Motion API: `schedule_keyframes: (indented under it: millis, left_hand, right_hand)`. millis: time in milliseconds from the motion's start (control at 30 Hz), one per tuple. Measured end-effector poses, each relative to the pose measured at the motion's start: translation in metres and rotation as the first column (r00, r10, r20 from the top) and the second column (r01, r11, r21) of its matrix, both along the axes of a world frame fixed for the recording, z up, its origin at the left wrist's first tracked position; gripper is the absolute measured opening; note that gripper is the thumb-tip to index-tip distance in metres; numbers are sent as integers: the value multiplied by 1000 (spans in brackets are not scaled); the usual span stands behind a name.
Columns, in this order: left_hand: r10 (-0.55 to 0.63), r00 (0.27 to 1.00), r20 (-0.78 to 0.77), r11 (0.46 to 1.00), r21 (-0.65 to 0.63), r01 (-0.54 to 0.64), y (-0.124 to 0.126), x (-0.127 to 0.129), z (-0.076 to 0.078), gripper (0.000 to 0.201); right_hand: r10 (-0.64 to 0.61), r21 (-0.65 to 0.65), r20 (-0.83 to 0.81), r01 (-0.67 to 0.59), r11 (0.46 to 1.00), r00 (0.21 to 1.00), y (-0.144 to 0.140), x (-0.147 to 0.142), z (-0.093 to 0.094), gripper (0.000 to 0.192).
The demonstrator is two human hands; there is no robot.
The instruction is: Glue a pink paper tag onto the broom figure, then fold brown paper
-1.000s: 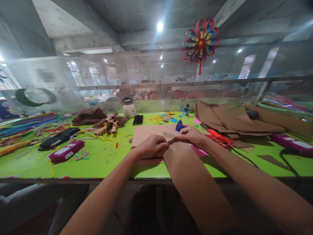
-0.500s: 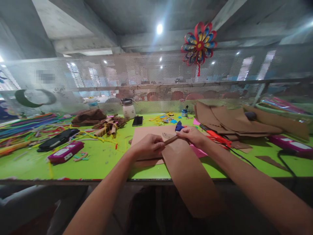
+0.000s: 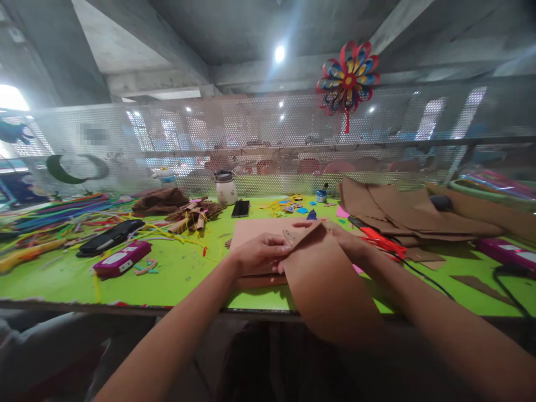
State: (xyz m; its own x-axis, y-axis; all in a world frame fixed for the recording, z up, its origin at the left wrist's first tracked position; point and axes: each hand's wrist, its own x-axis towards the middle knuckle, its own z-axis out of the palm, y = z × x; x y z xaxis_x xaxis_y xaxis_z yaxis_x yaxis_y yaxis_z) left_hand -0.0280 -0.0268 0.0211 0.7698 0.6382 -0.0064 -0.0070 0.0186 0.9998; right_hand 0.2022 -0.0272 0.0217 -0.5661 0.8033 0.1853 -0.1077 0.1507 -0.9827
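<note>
the brown paper sheet (image 3: 324, 279) lies with its long axis running from the far middle of the counter (image 3: 176, 273) toward the viewer, its near end drooping over the counter's front edge and its far end folded up into a peak that points away, toward the mesh screen (image 3: 268, 139). the left hand (image 3: 257, 254) sits at the sheet's left edge, knuckles up, fingers curled and pinched onto the paper near the fold. the right hand (image 3: 349, 243) is mostly hidden behind the raised flap; its fingers reach over the far tip of the fold and hold it, though how tightly cannot be told. both forearms come in from the near edge and meet at the sheet. under it rests a flat cardboard piece (image 3: 259, 231), its long side left to right. of containers, a small lidded jar (image 3: 226, 190) stands far behind the left hand, contents not visible, and a little blue pot (image 3: 321, 195) stands far right of it. a black phone (image 3: 241, 209) lies just right of the jar. a magenta box (image 3: 121, 259) lies well to the left, a stack of brown paper sheets (image 3: 402, 209) far right, orange scissors (image 3: 379, 239) just beside the right wrist.
</note>
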Motion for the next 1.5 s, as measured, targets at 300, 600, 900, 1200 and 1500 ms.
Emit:
schedule_keyframes:
  millis: [300, 600, 900, 1200, 1500]
  left_hand:
    - [20, 1000, 9, 989, -145, -18, -15, 15, -13, 32]
    - [21, 990, -140, 979, 206, 9, 2, 2, -4, 32]
    - [303, 909, -286, 792, 607, -73, 8, 6, -7, 38]
    - [460, 814, -356, 500, 861, 95, 2, 8, -3, 27]
    - [518, 731, -444, 435, 873, 221, 20, 9, -16, 22]
  right_hand:
    - [185, 146, 41, -189, 971, 982, -15, -8, 5, 18]
    - [95, 154, 188, -125, 980, 978, -9, -6, -1, 30]
    - [-356, 638, 571, -127, 759, 740, -7, -24, -6, 25]
    - [-498, 794, 488, -129, 594, 716, 9, -18, -18, 24]
    - [-417, 760, 525, -188, 622, 742, 31, -10, -40, 14]
